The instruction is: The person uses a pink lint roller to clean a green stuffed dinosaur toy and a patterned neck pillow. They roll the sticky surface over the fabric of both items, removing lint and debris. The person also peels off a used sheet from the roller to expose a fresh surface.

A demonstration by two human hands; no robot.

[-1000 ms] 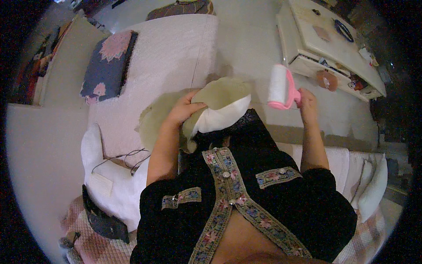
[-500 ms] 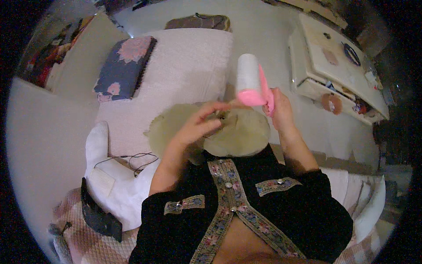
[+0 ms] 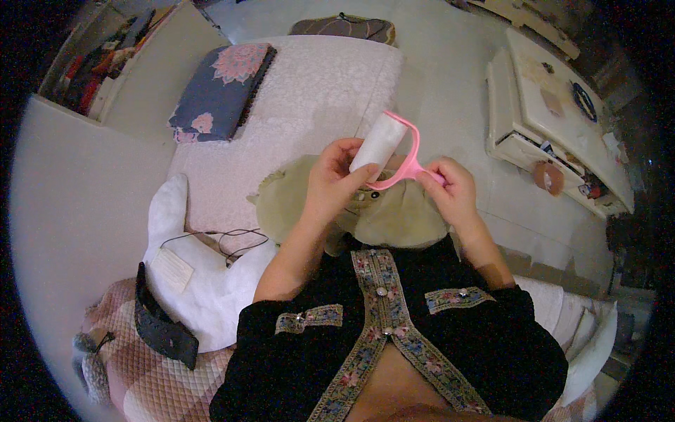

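A lint roller with a white roll (image 3: pixel 380 146) and a pink frame (image 3: pixel 410 167) is held between both hands, tilted with the roll up and to the left of the handle. My right hand (image 3: pixel 451 190) is closed around the end of its pink handle. My left hand (image 3: pixel 336 176) grips the lower end of the roll, thumb in front and fingers behind it. Below the hands, on my lap, lies a soft olive-green thing (image 3: pixel 401 214) with a small dark round spot that looks like an eye; the hands and forearms partly cover it.
Ahead is a pale fuzzy-covered surface (image 3: pixel 316 91) with a folded blue floral cloth (image 3: pixel 221 88). A white low cabinet (image 3: pixel 555 91) with an open drawer stands right. At left lie a white cushion (image 3: pixel 218 302) with a dark cable (image 3: pixel 225 239) and a black strap-like piece (image 3: pixel 165 323).
My left hand has risen and taken hold of the roll, having been apart from it. The lint roller has turned from nearly upright to slanted, its roll nearer the left hand.
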